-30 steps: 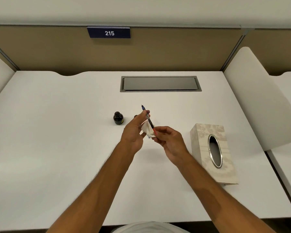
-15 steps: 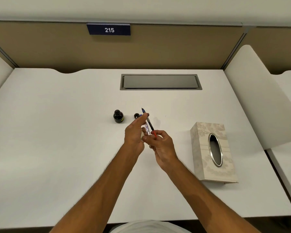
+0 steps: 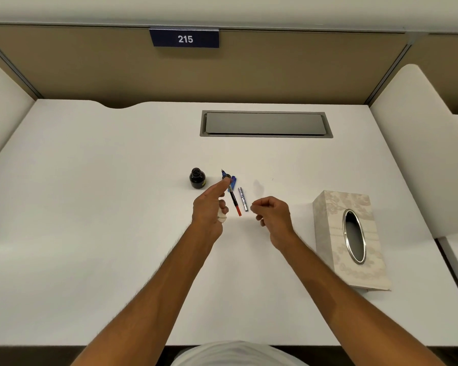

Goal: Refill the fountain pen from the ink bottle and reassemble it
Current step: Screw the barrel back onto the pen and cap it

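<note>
My left hand holds the fountain pen's inner part near its nib end. It is a thin black piece, nib up and red end down. A wad of white tissue is tucked under that hand's lower fingers. A silver pen barrel lies on the desk just right of the pen, and a blue piece shows behind the pen. The small dark ink bottle stands uncapped left of the pen. My right hand hovers right of the barrel, fingers curled, holding nothing.
A patterned tissue box with an oval metal opening lies at the right. A grey cable hatch is set into the white desk farther back. Padded dividers stand at both sides, with a panel numbered 215 behind.
My right hand has let go of the pen's red end and drawn back to the right. The tissue now sits in my left hand. The silver barrel has come into view on the desk.
</note>
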